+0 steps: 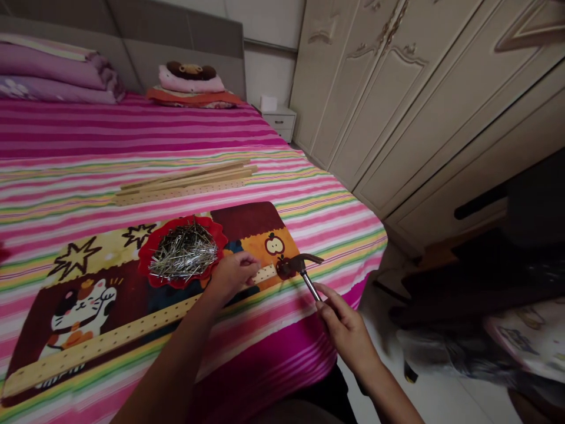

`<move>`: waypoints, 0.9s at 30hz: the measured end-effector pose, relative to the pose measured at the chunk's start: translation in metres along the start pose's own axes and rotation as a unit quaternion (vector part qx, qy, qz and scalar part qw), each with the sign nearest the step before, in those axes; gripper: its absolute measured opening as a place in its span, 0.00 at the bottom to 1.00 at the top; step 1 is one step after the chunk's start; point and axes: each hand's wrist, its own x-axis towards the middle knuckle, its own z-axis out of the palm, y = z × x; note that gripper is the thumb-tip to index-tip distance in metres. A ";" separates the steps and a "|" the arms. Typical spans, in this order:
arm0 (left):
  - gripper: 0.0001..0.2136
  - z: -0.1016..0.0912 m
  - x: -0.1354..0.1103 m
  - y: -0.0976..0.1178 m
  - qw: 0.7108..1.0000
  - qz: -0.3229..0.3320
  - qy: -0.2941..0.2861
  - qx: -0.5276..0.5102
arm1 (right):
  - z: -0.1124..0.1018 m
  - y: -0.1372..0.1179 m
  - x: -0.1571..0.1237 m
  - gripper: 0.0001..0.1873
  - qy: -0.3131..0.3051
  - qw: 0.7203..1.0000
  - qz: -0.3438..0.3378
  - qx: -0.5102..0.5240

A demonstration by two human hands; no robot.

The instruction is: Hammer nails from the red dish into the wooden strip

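Observation:
A claw hammer point(311, 286) is in my right hand point(343, 321), its fingers wrapped round the handle. The hammer's head is near the right end of a long wooden strip point(128, 333) with rows of small holes or dots. My left hand point(236, 272) is over that strip, fingers curled together; whatever they pinch, if anything, is too small to make out. Just left of this hand stands a red scalloped bowl point(145, 254) heaped with nails point(185, 252). Strip and bowl rest on a patterned mat point(241, 219) with a cat drawing.
Several more wooden strips point(189, 178) lie on the striped bedspread point(304, 185) beyond the mat. Folded bedding point(48, 70) and pillows point(192, 82) are at the headboard. A wardrobe point(375, 88) and a small nightstand point(280, 121) stand beyond the bed. Dark items and bags are at right.

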 end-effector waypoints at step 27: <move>0.11 0.025 0.009 -0.027 0.994 0.109 0.024 -0.007 | 0.002 -0.001 -0.001 0.21 -0.003 1.000 -0.003 -0.017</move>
